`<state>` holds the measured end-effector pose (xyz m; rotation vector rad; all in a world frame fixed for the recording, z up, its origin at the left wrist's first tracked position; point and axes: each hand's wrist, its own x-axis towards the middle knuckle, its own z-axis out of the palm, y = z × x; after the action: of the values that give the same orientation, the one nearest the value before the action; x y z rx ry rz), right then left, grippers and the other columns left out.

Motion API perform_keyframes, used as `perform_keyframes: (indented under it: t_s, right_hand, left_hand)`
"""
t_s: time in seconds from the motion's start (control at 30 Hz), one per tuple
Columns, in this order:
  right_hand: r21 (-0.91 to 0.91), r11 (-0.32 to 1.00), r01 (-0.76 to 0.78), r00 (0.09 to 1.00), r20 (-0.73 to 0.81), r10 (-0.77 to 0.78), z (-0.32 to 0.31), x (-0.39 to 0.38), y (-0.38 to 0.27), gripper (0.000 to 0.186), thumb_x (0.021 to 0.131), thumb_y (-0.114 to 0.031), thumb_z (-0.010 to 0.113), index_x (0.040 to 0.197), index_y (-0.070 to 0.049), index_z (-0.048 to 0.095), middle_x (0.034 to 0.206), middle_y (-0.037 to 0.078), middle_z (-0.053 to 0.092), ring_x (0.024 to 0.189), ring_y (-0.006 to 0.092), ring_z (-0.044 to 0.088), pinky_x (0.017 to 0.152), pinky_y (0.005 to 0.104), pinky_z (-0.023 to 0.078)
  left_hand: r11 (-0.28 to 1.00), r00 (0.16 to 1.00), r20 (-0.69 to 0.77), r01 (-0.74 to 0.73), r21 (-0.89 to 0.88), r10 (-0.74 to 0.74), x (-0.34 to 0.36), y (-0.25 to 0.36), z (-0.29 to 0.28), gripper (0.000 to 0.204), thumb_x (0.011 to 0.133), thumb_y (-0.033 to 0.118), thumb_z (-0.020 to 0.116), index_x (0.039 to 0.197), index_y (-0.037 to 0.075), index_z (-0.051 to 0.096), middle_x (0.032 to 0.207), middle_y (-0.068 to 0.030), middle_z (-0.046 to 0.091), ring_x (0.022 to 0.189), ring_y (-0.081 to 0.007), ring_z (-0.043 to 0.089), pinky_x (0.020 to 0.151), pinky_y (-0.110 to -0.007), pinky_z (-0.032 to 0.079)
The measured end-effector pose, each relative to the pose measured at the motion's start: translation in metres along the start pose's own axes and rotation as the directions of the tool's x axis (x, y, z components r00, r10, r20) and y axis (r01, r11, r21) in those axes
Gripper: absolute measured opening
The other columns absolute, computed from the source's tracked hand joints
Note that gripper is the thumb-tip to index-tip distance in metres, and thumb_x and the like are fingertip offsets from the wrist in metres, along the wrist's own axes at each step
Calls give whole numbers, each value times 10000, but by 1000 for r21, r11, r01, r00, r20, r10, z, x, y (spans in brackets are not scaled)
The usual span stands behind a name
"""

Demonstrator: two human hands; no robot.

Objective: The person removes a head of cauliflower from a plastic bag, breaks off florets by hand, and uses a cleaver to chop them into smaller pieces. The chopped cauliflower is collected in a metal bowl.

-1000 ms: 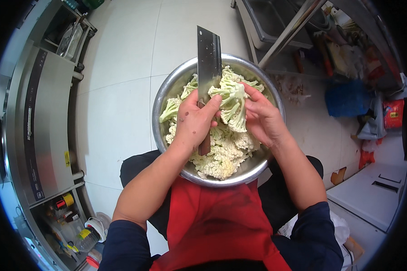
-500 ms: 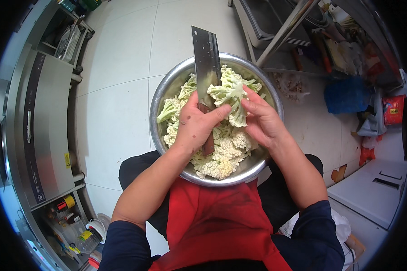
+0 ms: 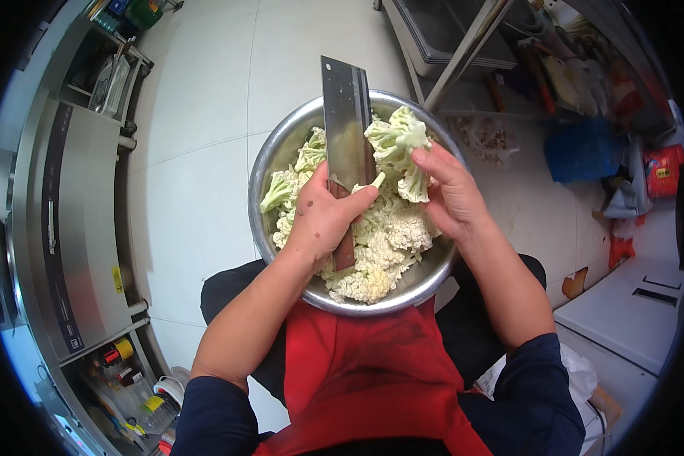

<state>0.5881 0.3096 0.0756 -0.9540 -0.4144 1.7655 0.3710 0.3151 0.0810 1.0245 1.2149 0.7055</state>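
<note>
My left hand (image 3: 323,216) is wrapped round the brown wooden handle of a cleaver (image 3: 347,114), whose wide dark blade points away from me over the bowl. A small pale floret piece (image 3: 378,181) shows at the tip of my left thumb. In the fingers of my right hand (image 3: 454,190) is a larger cauliflower piece (image 3: 397,140), stem side up, just right of the blade and apart from it. Beneath both hands a round steel bowl (image 3: 262,235) holds many cut cauliflower florets (image 3: 372,266). It rests on my lap against a red apron.
Pale floor tiles (image 3: 197,99) spread ahead and left. A steel cabinet (image 3: 91,220) lines the left side. On the right stand a metal-legged rack (image 3: 463,57), a blue container (image 3: 581,152), a red packet (image 3: 663,171) and a white box (image 3: 623,304).
My right hand has drawn the cauliflower piece slightly right, away from the blade. A small floret piece now shows separately by my left thumb. The cleaver has shifted slightly toward me.
</note>
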Motion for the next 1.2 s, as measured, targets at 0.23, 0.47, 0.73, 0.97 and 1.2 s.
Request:
perform_keyframes:
  t_s: [0.23, 0.47, 0.73, 0.97, 1.2]
  right_hand:
    - [-66, 992, 107, 977, 192, -92, -6, -4, -2, 967, 869, -105, 866, 1663, 12, 325, 1522, 148, 597, 1408, 265, 579, 1199, 420, 454]
    - [-205, 954, 221, 967, 176, -186, -5, -8, 4, 1105, 781, -21, 920, 1673, 19, 268, 1577, 162, 522, 1443, 275, 538, 1229, 412, 429]
    - [-248, 958, 141, 984, 143, -108, -9, -11, 5, 1083, 806, -24, 899, 1691, -15, 275, 1586, 153, 520, 1447, 276, 534, 1227, 419, 427]
    - [-152, 986, 65, 990, 137, -44, -8, -8, 11, 1057, 837, -43, 862, 1695, 3, 247, 1563, 171, 541, 1425, 282, 562, 1209, 427, 446]
    - [-170, 983, 65, 986, 162, -37, -10, -10, 22, 1078, 857, -31, 856, 1707, 10, 194, 1562, 185, 540, 1408, 295, 574, 1196, 429, 464]
  left_hand:
    - [998, 995, -90, -55, -39, 52, 2, -8, -6, 327, 1081, 295, 699, 1312, 69, 650, 953, 7, 673, 755, -62, 619, 628, -252, 535]
    - [847, 807, -256, -502, 175, 532, -8, -6, -8, 272, 1039, 86, 707, 1300, 16, 691, 885, 28, 669, 685, -38, 553, 602, -229, 457]
    - [623, 705, -33, -602, 500, 708, -16, -9, -22, 333, 969, -33, 722, 1299, 3, 738, 995, -117, 775, 754, -109, 683, 658, -255, 529]
    - [906, 882, -222, -384, 177, 417, -8, -9, -8, 305, 1063, 139, 688, 1331, -6, 683, 1067, -67, 756, 929, -137, 713, 820, -277, 561]
    - [946, 905, -407, -235, -225, 128, 6, 11, -2, 360, 1102, 317, 654, 1327, 36, 638, 1221, -23, 692, 938, -116, 674, 851, -285, 597]
